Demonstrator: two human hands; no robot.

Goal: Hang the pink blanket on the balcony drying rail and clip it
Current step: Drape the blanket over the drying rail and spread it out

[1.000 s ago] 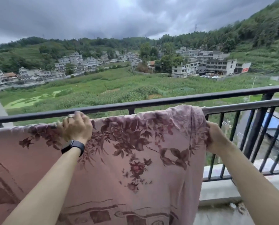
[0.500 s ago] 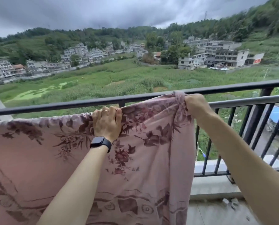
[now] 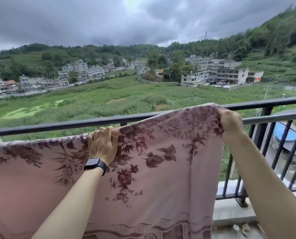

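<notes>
Left grip (image 3: 103,144) curled over top edge of pink blanket (image 3: 161,178), smartwatch (image 3: 95,165) on outstretched arm, right grip (image 3: 230,119) pinching raised corner at drying rail (image 3: 273,118), cloth hanging inside balcony railing (image 3: 57,125).

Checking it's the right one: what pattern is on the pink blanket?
Dark maroon flowers and leaves on a dusty-pink fabric blanket, clearest in the head view.

A home balcony high up in a rural village: dark metal railing (image 3: 161,118) with vertical bars, concrete ledge (image 3: 233,213), overlooking green fields (image 3: 126,97), multi-storey houses (image 3: 230,75) and wooded hills (image 3: 273,40).
</notes>
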